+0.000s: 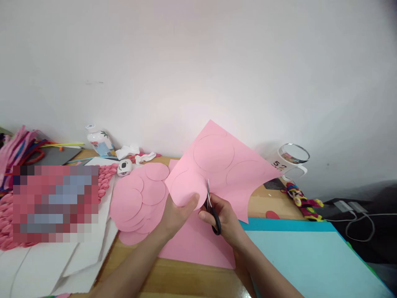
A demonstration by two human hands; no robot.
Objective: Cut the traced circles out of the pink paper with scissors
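Observation:
My left hand (178, 213) pinches the lower edge of a pink paper sheet (229, 165) with circles drawn on it, holding it up off the table. My right hand (225, 217) grips black-handled scissors (212, 209), their blades cutting into the sheet along a drawn circle. A pile of cut pink paper circles (141, 198) lies on the wooden table (186, 281) just left of my left hand. Another pink sheet (198, 244) lies flat under both hands.
Blue paper sheets (310, 256) cover the table's right side. White paper sheets (62, 265) lie at the left. A white mug (290, 161), coloured pipe cleaners (302, 200), a white bottle (99, 140) and a small punch (124, 167) stand near the wall. Cables (356, 219) lie at far right.

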